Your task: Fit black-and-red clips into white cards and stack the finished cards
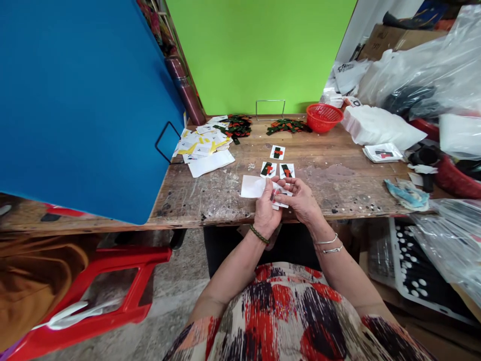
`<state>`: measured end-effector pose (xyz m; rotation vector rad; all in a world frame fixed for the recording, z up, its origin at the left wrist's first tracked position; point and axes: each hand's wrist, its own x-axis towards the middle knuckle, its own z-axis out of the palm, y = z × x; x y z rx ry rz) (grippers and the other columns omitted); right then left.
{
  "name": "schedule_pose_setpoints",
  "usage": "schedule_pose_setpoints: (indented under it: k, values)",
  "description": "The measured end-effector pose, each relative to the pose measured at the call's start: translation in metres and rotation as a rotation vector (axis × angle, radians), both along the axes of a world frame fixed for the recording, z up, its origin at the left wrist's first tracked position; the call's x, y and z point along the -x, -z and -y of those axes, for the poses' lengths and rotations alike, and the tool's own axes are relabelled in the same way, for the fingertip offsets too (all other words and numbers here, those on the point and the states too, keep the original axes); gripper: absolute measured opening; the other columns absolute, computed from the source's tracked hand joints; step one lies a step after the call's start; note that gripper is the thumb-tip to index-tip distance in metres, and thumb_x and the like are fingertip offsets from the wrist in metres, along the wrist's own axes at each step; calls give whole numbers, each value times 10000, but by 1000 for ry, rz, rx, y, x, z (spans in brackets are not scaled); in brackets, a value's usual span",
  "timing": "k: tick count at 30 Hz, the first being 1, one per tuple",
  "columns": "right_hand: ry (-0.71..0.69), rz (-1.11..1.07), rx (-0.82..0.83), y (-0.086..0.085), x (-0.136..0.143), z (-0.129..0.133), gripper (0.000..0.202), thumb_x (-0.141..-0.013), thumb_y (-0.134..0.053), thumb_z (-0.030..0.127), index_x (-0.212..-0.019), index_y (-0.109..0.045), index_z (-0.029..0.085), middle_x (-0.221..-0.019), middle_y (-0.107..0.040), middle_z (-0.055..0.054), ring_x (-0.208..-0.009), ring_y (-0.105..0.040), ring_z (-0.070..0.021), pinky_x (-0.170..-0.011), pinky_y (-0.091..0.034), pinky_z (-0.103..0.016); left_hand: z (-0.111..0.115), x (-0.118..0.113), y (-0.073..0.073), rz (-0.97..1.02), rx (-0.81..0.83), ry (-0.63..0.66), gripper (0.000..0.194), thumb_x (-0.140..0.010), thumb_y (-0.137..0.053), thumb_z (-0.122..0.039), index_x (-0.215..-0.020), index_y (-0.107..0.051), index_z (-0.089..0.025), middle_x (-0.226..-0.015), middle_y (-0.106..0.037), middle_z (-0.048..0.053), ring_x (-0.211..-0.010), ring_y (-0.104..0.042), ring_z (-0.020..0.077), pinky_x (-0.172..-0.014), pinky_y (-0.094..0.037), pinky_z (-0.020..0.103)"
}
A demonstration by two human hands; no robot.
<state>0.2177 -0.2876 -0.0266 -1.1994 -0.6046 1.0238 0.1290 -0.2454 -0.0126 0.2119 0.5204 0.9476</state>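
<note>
Near the table's front edge my left hand is closed on a white paper sheet, which sticks out to the left. Close beside it, my right hand pinches a small white packet with red and dark parts at the fingertips. The hands partly cover the packet. Just beyond them lie two white cards with dark and red pieces, a left one and a right one. A third such card lies farther back.
Dark and red pieces lie near the green board, beside a red basket. White and yellow papers are piled at the left by a blue board. Packets and plastic bags sit at the right.
</note>
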Motion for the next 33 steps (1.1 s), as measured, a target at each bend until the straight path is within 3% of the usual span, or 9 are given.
schedule_pose_setpoints:
  k: [3,7,13,19,24,30,33]
  values:
    - [3,29,5,-3,1,3,711,-465,-936,305,-1044,-534,216,-880,-680,14,-693,-658,-131,-627,-577,-269,-1,1,1,18,-11,3,240,-980,-501,-339,-926,-658,-166,-789,-684,22,-682,-647,110,-688,-505,233]
    - [-53,46,69,-5,0,8,623,-513,-913,408,-977,-551,203,-670,-654,47,-434,-536,-83,-415,-465,-218,-5,3,3,-14,-20,-21,186,-962,-536,-325,-975,-662,-188,-842,-705,19,-719,-661,122,-736,-519,259]
    - [24,8,50,-1,-3,8,628,-448,-937,385,-882,-519,208,-615,-642,53,-379,-507,-78,-364,-413,-202,-6,2,4,17,-60,-43,144,-907,-609,-247,-1013,-674,-174,-971,-723,49,-907,-692,161,-903,-517,315]
    - [59,43,34,0,0,4,597,-468,-921,380,-865,-508,210,-574,-608,75,-362,-464,-69,-337,-338,-189,5,-5,6,-3,-69,8,179,-909,-562,-138,-1030,-688,-178,-959,-715,31,-846,-679,118,-852,-524,252]
    - [159,83,59,-5,3,0,564,-451,-916,359,-824,-522,204,-520,-558,92,-383,-435,-60,-354,-331,-185,8,-9,4,30,4,-36,220,-976,-463,-147,-1007,-681,-144,-862,-705,28,-811,-670,93,-873,-508,226]
    - [-14,43,17,-12,-1,7,560,-506,-896,406,-901,-553,206,-628,-632,55,-455,-526,-85,-394,-412,-196,1,-5,1,95,-40,6,256,-998,-461,-288,-982,-688,-170,-886,-708,31,-854,-679,129,-896,-517,284]
    - [7,18,32,-10,-4,9,502,-485,-902,394,-801,-567,196,-573,-605,59,-419,-471,-63,-353,-352,-172,4,-6,2,90,-62,-10,255,-997,-466,-284,-977,-692,-170,-889,-714,33,-901,-682,129,-950,-498,287]
